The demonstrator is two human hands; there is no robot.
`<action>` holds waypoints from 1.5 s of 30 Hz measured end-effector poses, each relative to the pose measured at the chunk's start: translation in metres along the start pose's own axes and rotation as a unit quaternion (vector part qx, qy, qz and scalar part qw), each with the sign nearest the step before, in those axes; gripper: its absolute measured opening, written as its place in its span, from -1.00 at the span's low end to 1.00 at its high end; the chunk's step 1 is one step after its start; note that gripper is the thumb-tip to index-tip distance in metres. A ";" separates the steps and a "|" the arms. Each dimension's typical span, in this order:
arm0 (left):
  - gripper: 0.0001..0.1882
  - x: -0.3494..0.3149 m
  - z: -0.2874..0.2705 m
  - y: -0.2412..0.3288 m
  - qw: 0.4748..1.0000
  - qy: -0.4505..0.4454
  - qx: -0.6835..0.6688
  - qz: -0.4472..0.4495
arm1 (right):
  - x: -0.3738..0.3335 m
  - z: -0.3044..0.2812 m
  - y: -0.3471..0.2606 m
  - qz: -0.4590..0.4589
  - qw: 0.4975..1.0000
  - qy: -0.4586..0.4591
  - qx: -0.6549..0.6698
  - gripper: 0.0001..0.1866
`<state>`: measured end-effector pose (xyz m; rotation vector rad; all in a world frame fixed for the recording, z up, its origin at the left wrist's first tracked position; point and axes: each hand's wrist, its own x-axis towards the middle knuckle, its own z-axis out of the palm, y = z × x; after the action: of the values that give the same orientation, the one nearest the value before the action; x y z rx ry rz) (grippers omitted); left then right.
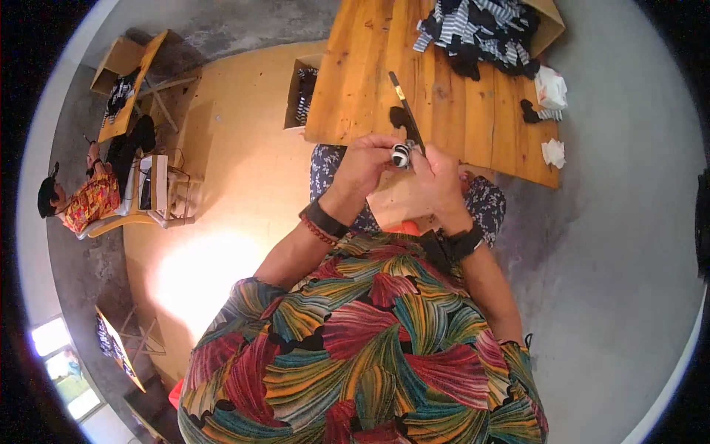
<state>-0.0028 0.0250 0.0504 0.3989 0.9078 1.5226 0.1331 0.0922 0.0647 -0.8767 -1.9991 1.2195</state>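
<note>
Left hand: yours (364,166), centre of the frame; fingers closed on the bunched striped sock, pinching its left side.
Right hand: yours (438,181), just right of it; fingers curled in, thumb up against the sock; you cannot tell from here whether they grip the sock, the rod or both.
Striped sock (400,155): black and white, rolled small, between your two hands at the near edge of the worktop (347,96).
Rod (405,107): thin, dark, pale band near the top; slants from upper centre down to your right hand.
Black fabric (399,117): just left of the rod, above your fingers.
Sock pile (481,33): striped and black, upper right of the frame, beside a cardboard box (549,29).
Right edge of worktop: white packet (550,89); below it a loose sock (549,115); lower, crumpled tissue (553,153).
Far left: another person (92,200), seated.
</note>
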 end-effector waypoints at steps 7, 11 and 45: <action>-0.84 0.006 -0.001 -0.004 0.994 0.084 -0.046 0.045 | 0.000 0.005 -0.010 0.118 0.978 -0.008 0.174 -0.91; -0.87 0.008 -0.006 -0.005 0.994 0.045 -0.065 0.075 | 0.005 0.009 -0.013 0.031 0.999 0.031 0.019 -0.90; -0.93 0.008 0.010 -0.005 0.996 0.032 -0.051 0.068 | 0.007 -0.004 -0.009 -0.003 0.994 0.010 0.111 -0.91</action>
<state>0.0061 0.0354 0.0505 0.3452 0.8627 1.7070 0.1306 0.0968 0.0758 -0.7687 -1.8064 1.3922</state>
